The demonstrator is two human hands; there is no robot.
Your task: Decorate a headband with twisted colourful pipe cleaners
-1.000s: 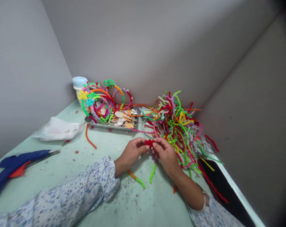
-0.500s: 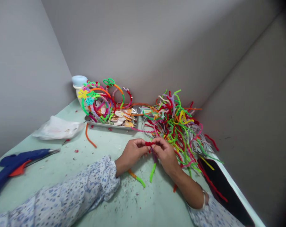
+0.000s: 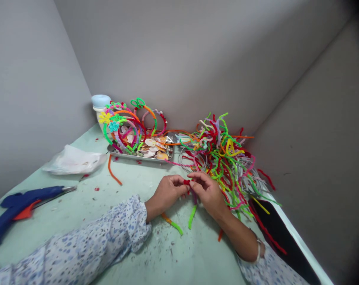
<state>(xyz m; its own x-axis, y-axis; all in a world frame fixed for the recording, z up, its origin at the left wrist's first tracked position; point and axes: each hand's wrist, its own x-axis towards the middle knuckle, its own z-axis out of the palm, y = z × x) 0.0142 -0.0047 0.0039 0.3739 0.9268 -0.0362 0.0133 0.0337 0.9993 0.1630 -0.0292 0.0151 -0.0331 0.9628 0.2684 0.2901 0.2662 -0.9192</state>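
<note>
My left hand (image 3: 168, 192) and my right hand (image 3: 207, 194) meet over the middle of the table. Between their fingertips they pinch a short red pipe cleaner (image 3: 186, 182), mostly covered by the fingers. Below it hangs a purple and green pipe cleaner (image 3: 192, 217); whether it joins the red piece is hidden. An orange and green pipe cleaner (image 3: 172, 224) sticks out beneath my left wrist. Just beyond my right hand lies a tangled heap of coloured pipe cleaners (image 3: 223, 158).
A metal tray (image 3: 138, 157) at the back holds wrapped headbands (image 3: 154, 118) and paper pieces. Behind it stands a white jar with a blue lid (image 3: 101, 100). A blue glue gun (image 3: 31, 196) and a plastic bag (image 3: 74, 160) lie left; a black flat object (image 3: 282, 237) lies right.
My right index finger has lifted and straightened a little off the red pipe cleaner, so less of the red shows. Both hands stay in nearly the same place.
</note>
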